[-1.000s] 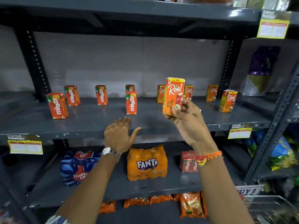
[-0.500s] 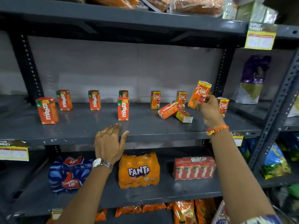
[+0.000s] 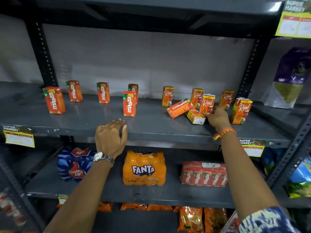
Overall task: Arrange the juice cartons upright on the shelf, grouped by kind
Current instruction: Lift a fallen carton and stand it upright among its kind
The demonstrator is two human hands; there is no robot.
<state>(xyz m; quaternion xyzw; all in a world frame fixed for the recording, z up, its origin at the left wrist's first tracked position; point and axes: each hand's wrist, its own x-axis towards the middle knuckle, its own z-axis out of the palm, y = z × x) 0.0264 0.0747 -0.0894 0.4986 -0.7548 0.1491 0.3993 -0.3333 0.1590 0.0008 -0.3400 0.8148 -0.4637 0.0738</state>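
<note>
Several upright Maaza cartons (image 3: 129,103) stand on the left half of the grey shelf (image 3: 151,132). Several upright Real cartons (image 3: 167,96) stand on the right half. Between them, one Maaza carton (image 3: 179,108) lies on its side, leaning on a toppled Real carton (image 3: 195,117). My right hand (image 3: 218,117) grips the lower part of an upright Real carton (image 3: 208,103), which stands just behind the toppled ones. My left hand (image 3: 111,137) rests on the shelf's front edge with fingers apart and holds nothing.
On the shelf below sit a Thums Up pack (image 3: 75,163), a Fanta pack (image 3: 143,168) and a wrapped Maaza multipack (image 3: 203,174). A purple bag (image 3: 291,76) stands in the bay to the right. Perforated posts (image 3: 249,64) frame the shelf, and price labels (image 3: 19,137) hang from its edge.
My right hand carried the Real carton from the shelf's middle to the right and lowered it upright among the other Real cartons. My left hand stayed on the shelf edge.
</note>
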